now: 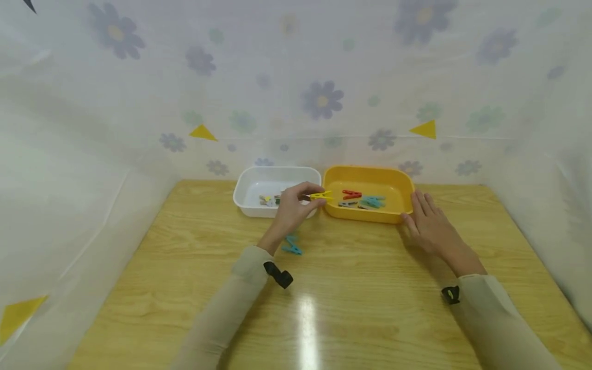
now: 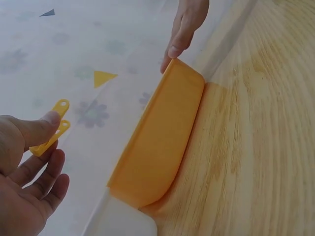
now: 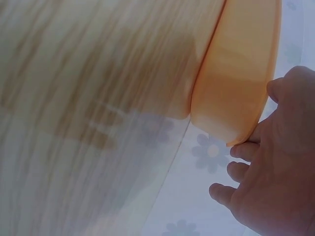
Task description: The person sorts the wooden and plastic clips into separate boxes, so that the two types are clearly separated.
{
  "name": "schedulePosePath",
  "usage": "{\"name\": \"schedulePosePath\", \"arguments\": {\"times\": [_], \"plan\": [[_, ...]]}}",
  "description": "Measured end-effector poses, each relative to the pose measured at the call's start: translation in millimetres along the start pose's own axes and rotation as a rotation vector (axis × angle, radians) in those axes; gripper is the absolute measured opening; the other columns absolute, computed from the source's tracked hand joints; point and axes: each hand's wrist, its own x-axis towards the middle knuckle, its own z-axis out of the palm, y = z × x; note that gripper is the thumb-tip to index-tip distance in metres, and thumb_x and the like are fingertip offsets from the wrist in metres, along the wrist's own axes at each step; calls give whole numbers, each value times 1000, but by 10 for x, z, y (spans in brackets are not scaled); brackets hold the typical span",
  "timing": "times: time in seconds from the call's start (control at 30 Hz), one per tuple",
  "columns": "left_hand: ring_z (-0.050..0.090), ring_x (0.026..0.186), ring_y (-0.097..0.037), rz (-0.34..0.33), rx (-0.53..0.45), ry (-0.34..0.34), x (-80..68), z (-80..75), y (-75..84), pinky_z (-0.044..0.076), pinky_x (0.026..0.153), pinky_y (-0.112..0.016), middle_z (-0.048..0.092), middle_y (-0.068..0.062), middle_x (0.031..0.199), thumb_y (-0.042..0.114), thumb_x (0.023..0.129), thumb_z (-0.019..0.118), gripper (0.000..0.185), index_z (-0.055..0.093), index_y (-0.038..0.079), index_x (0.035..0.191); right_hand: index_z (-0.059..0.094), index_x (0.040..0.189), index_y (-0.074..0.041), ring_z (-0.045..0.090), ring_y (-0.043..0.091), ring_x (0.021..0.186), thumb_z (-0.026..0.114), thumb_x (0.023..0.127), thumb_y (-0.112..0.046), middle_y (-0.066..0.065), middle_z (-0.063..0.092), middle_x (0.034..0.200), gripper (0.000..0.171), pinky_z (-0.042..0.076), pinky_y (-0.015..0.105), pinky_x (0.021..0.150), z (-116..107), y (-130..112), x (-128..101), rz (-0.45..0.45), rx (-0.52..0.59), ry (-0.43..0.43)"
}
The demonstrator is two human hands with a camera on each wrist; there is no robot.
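Over the seam between the two bins, my left hand (image 1: 296, 205) pinches a yellow clothespin (image 1: 321, 196) between thumb and fingers. In the left wrist view this clothespin (image 2: 53, 130) points away from the palm, its two handle ends visible. My right hand (image 1: 430, 223) rests against the right end of the yellow bin (image 1: 370, 217), fingers laid along its side and thumb at the front corner. Inside that bin lie a red clothespin (image 1: 352, 195), blue clothespins (image 1: 372, 201) and a grey one (image 1: 347, 204). A white bin (image 1: 252, 211) with small clips (image 1: 268, 201) is partly covered by my left hand.
A blue clothespin (image 1: 292, 246) lies on the wooden table (image 1: 370, 288) beside my left wrist, in front of the white bin. Behind the bins hangs a flowered white sheet (image 1: 287, 77), which also walls both sides. The bins stand at the table's back edge.
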Motion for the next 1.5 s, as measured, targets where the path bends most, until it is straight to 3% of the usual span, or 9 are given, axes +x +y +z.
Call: {"name": "schedulePosePath", "arguments": {"times": [0.47, 0.8, 1.17, 1.5], "plan": [[71, 92, -21, -44, 88, 33, 239, 302, -29, 58, 80, -26, 73, -9, 107, 16, 89, 82, 27, 74, 2, 110, 1, 160, 9, -2, 49, 153, 25, 113, -42, 32, -1, 166, 74, 10, 70, 118, 25, 24, 30, -15, 2, 19], [73, 94, -17, -136, 111, 9, 441, 539, -50, 57, 81, -21, 75, -8, 108, 10, 89, 81, 21, 77, 4, 109, 1, 160, 10, -3, 49, 153, 24, 113, -42, 33, 0, 166, 73, 9, 68, 119, 33, 31, -13, -2, 0, 24], [70, 89, -16, -142, 122, -25, 631, 730, -91, 56, 72, -19, 74, -8, 102, 8, 90, 80, 16, 74, 5, 104, 1, 159, 11, -5, 49, 153, 25, 114, -41, 34, -1, 165, 73, 10, 70, 118, 37, 37, -1, 5, -10, 9], [69, 96, -15, -185, 151, -65, 814, 925, -221, 55, 78, -21, 74, -5, 106, 7, 92, 77, 14, 75, 8, 106, 2, 159, 11, -5, 49, 153, 25, 114, -41, 34, 0, 165, 72, 10, 67, 119, 56, 71, 7, 11, -18, 21]]}}
